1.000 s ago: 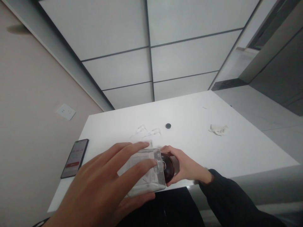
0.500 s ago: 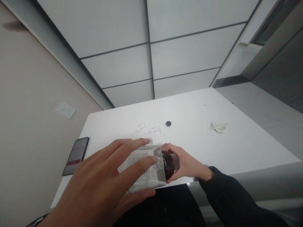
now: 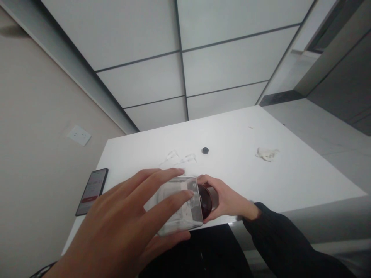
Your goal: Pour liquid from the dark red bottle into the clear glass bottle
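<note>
My left hand [image 3: 136, 208] is closed around a clear, square-sided container [image 3: 174, 226], its fingers laid over the upper side. The container is tilted, and one end meets a dark brown, round bottle [image 3: 205, 202]. Around that bottle wraps my right hand [image 3: 223, 197], close to the table's front edge. The container partly hides the bottle, so I cannot tell whether liquid passes between them. Beyond both hands, a small black cap [image 3: 205, 150] lies on the white table [image 3: 232, 135].
Two clear, thin plastic pieces [image 3: 188, 158] lie just past my left fingers. At the left edge rests a phone [image 3: 92, 191] with a lit screen. A crumpled whitish tissue [image 3: 266, 153] is on the right. White panels [image 3: 145, 34] stand behind the table.
The view has shifted very slightly. Both hands keep their hold on the container and the bottle in nearly the same position.
</note>
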Motion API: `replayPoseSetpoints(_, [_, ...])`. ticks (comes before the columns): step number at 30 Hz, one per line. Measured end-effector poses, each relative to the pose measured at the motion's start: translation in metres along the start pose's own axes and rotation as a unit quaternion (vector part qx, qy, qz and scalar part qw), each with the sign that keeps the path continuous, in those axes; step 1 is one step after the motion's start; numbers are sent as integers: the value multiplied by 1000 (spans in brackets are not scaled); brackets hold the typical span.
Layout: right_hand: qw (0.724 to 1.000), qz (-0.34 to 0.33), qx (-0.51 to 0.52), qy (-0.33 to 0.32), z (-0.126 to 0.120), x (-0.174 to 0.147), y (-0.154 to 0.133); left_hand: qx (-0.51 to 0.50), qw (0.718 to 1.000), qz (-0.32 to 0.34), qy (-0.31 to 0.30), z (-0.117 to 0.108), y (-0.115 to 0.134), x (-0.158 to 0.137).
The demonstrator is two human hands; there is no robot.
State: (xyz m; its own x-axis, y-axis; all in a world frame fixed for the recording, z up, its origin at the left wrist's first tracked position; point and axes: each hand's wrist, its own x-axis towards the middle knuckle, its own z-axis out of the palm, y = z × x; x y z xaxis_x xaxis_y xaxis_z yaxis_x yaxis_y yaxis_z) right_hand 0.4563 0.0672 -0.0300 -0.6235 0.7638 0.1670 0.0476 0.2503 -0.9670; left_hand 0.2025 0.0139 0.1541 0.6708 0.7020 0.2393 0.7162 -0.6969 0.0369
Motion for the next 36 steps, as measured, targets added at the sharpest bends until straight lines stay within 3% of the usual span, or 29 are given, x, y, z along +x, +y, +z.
replayPoseSetpoints(13, [1000, -1, 1, 8, 0, 0, -3, 0, 999, -1, -33, -4, 2, 2])
replayPoseSetpoints(36, [1000, -10, 1, 7, 1, 0, -2, -45, 998, 36, -10, -3, 2, 14])
